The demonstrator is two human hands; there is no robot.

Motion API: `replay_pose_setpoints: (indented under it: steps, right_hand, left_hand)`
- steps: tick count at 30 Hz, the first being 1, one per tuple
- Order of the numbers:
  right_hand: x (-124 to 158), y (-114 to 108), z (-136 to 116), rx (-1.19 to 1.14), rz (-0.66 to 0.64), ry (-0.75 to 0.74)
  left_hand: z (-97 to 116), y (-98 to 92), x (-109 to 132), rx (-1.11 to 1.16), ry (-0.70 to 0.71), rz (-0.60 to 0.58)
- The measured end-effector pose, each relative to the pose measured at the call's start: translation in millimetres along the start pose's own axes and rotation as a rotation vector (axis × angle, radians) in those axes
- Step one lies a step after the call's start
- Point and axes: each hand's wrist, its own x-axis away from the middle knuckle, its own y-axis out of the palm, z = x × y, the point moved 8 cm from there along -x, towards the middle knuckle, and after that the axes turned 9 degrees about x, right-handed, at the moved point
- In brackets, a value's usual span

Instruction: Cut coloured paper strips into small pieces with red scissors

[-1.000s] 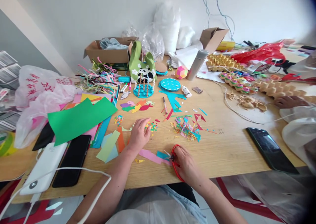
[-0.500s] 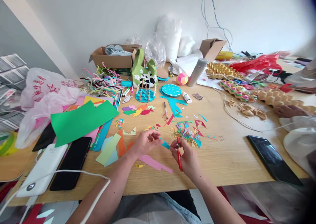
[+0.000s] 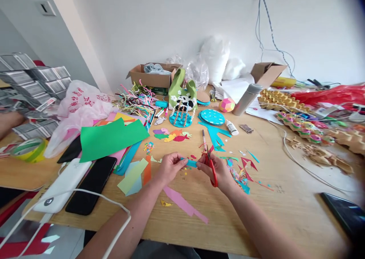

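Observation:
A small blue paper strip (image 3: 191,163) is stretched between my two hands above the table. Its left end is pinched in the fingers of my left hand (image 3: 173,164). My right hand (image 3: 218,169) pinches the other end with its fingertips and also carries red-handled scissors (image 3: 213,171), whose blades point up and away from me. Below and beyond the strip lie tiny red and yellow paper bits. Colourful paper scraps (image 3: 241,175) are partly hidden by my right hand. A pink paper strip (image 3: 185,204) lies nearer to me.
Paper fish (image 3: 172,135), a blue disc (image 3: 212,117), a glue bottle (image 3: 232,127) and a grey flask (image 3: 248,99) stand or lie farther back. On the left are green paper (image 3: 114,137), a black phone (image 3: 91,186) and a white power bank (image 3: 62,185) with a cable crossing over my left arm.
My right hand has turned the scissors upward and now grips the strip's right end too. The left hand has closed on its other end. The view has swung left.

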Motion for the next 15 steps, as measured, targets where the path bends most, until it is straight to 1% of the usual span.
replay_pose_setpoints:
  steps: [2, 3, 6, 9, 12, 15]
  right_hand:
    - [-4.1, 1.1, 0.9, -0.057, 0.021, 0.004]
    - [-5.3, 1.7, 1.0, -0.083, 0.041, 0.008]
    - [-6.1, 4.9, -2.4, -0.122, 0.097, 0.015]
    - [-4.9, 10.7, -8.4, -0.114, 0.100, -0.011]
    - [-2.3, 12.3, -8.6, -0.040, 0.097, -0.053]
    - [1.8, 11.8, -2.5, 0.054, 0.074, -0.082]
  left_hand:
    - [0.5, -3.2, -0.6, 0.052, -0.003, 0.039]
    - [0.4, -2.9, -0.5, 0.085, -0.013, 0.040]
    - [-1.1, 4.0, 1.4, 0.158, -0.059, -0.011]
    - [-3.1, 6.6, 2.8, 0.147, -0.073, -0.002]
    - [-3.2, 2.9, 2.2, 0.194, -0.047, 0.059]
    - [-3.4, -4.0, 2.2, 0.360, -0.050, 0.147]
